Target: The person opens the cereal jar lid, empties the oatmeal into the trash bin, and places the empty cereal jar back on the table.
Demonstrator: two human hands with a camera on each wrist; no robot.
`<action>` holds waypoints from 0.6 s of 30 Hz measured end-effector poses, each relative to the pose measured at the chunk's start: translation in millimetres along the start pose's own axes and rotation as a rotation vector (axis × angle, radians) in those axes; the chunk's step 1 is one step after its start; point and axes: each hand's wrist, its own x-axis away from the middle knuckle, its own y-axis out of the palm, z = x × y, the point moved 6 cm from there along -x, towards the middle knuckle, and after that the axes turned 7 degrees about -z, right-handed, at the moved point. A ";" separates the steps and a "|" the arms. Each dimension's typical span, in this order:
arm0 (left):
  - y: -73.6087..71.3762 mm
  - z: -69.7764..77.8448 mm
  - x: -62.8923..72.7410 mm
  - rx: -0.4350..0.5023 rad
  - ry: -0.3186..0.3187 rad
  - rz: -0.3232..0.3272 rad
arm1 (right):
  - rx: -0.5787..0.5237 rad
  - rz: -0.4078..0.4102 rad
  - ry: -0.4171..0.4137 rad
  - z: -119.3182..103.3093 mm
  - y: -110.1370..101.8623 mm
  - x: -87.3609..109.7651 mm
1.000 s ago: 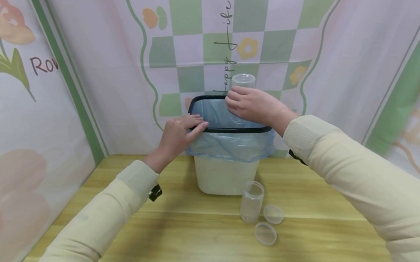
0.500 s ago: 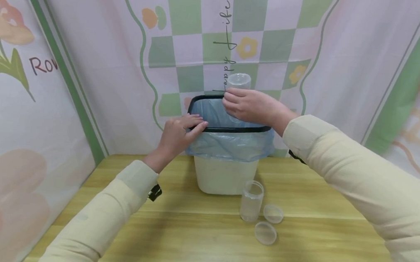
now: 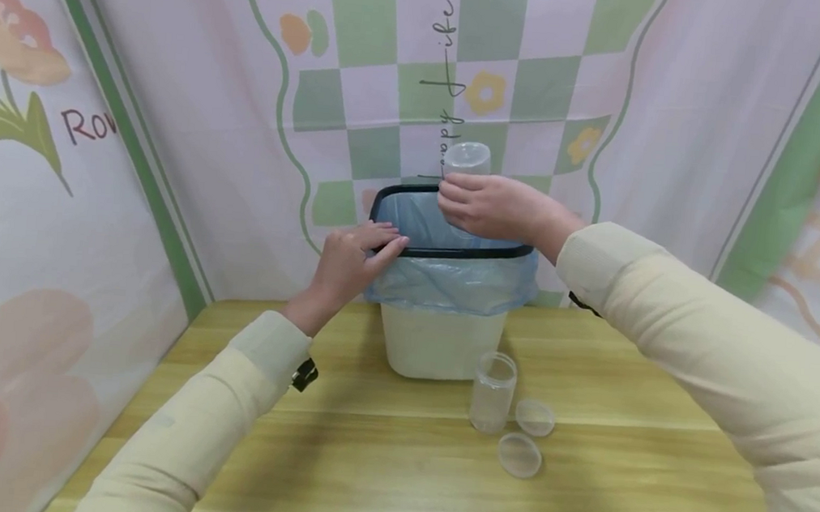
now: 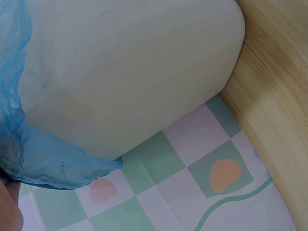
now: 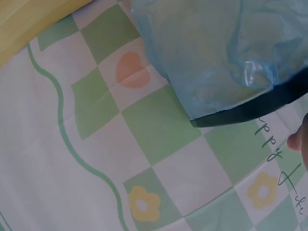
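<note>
Over the mouth of the trash bin (image 3: 438, 348), my right hand (image 3: 488, 204) grips a clear plastic jar (image 3: 468, 157) tipped upside down. The jar's base points up and its lower part is mostly hidden behind the fingers. My left hand (image 3: 347, 263) holds the bin's black rim (image 3: 454, 253) at the left front corner, thumb along the front edge. A blue bag (image 3: 451, 284) lines the bin and folds down outside. In the left wrist view, part of a finger (image 4: 9, 207) shows below the bag's edge; in the right wrist view, a fingertip (image 5: 296, 139) appears beside the rim.
A second clear jar (image 3: 492, 397) stands uncapped on the wooden table (image 3: 362, 463), in front of the bin. Two translucent lids (image 3: 535, 417) lie to its right. Behind the bin hangs a patterned cloth (image 3: 371, 33).
The upside-down jar has shifted slightly left and tilted a little more with my right hand. My left hand stays on the rim.
</note>
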 end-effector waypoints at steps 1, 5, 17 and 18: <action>0.1 -0.4 0.0 -0.002 0.001 -0.001 | -0.003 -0.006 -0.013 -0.6 0.2 0.0; 0.3 -1.3 -0.1 -0.003 0.005 0.001 | 0.019 -0.027 0.051 7.9 -0.2 0.4; 0.5 -1.0 0.2 -0.011 0.003 -0.001 | -0.006 0.048 0.066 9.0 -2.9 1.0; -0.1 -0.9 0.3 -0.012 0.005 0.003 | -0.008 0.062 0.116 13.6 -3.4 1.5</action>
